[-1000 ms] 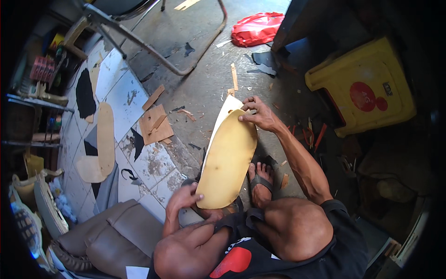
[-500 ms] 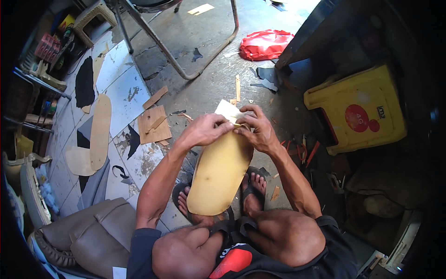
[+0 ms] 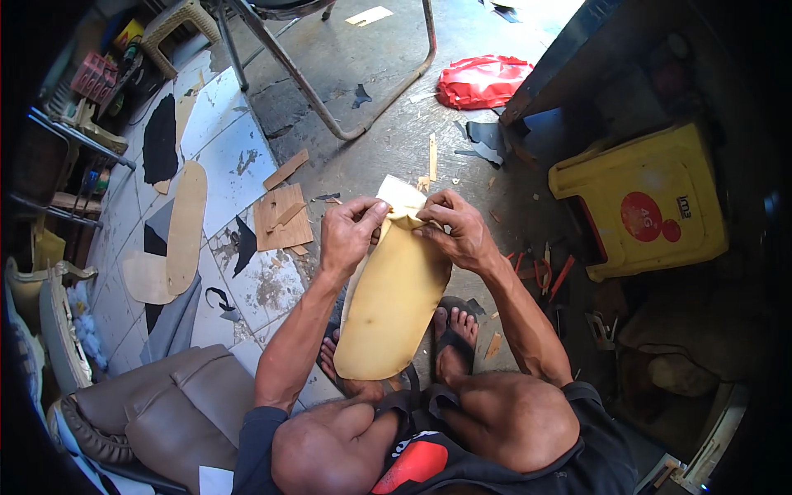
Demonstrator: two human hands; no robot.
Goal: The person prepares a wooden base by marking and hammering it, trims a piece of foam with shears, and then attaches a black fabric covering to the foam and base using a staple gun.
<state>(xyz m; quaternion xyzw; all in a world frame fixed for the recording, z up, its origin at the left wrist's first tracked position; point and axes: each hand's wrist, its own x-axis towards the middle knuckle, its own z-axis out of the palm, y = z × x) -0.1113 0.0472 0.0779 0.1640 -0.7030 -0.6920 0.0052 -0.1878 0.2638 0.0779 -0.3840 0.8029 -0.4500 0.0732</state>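
A long, round-ended pad point(image 3: 392, 305), yellow and foam-like, stands tilted between my feet. A pale flap point(image 3: 400, 195) sticks out beyond its far end, and the yellow layer is bunched up there. My left hand point(image 3: 351, 235) pinches the left side of that bunched edge between thumb and finger. On the other side, my right hand point(image 3: 458, 231) grips the same edge with bent fingers. A thin whitish layer shows along the pad's left side; its underside is hidden.
Oval tan boards point(image 3: 188, 227) and dark scraps lie on the left tiles. Wood pieces point(image 3: 280, 216) are beyond my left hand. Red-handled tools point(image 3: 544, 272) and a yellow plastic stool point(image 3: 643, 202) are at right. A metal-legged chair point(image 3: 330, 124) and red plastic bundle point(image 3: 483, 82) stand farther off.
My left hand has moved left, away from my right hand, so the gap between them is wider. The pad's far edge is now more bunched. The whole view has shifted slightly.
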